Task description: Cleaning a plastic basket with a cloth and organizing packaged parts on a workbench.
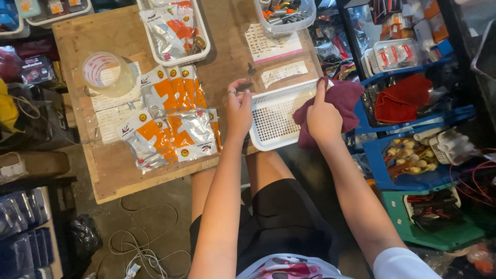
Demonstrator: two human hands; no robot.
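A white perforated plastic tray (274, 124) lies at the near right edge of a wooden table (119, 170). My left hand (238, 106) grips the tray's left rim, a ring on one finger. My right hand (323, 116) presses a dark maroon cloth (347, 101) against the tray's right end, index finger pointing up along the rim. Left of the tray lie several silver-and-orange foil packets (170, 119) in overlapping rows.
A roll of clear tape (103, 72) stands on paper sheets at the table's left. Two white trays of packets and small parts (175, 31) sit at the back. Blue shelves (408, 150) with red cloths and parts crowd the right; cables (139, 248) lie on the floor.
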